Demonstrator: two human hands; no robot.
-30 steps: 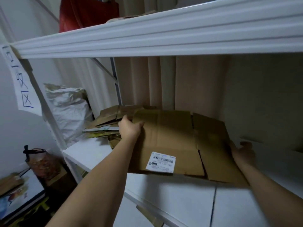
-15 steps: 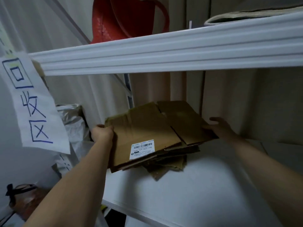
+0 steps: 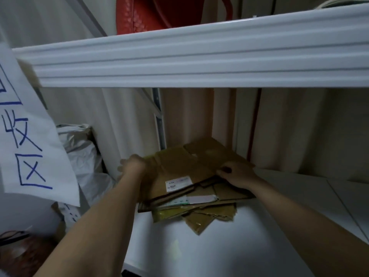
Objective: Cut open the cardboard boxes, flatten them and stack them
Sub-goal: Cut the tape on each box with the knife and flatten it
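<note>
Stacking step, looks like. Flattened box [image 3: 179, 168] lying on top of cardboard pile [image 3: 199, 208] on white shelf [image 3: 199, 246]. Left hand [image 3: 132, 166] curled round box's left edge, right hand [image 3: 237, 173] pinching right edge. Next, I guess: let go, square it with pile.

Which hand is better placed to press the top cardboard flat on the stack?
Probably the right hand: it lies on top of the cardboard. The left hand grips only its left edge.
</note>
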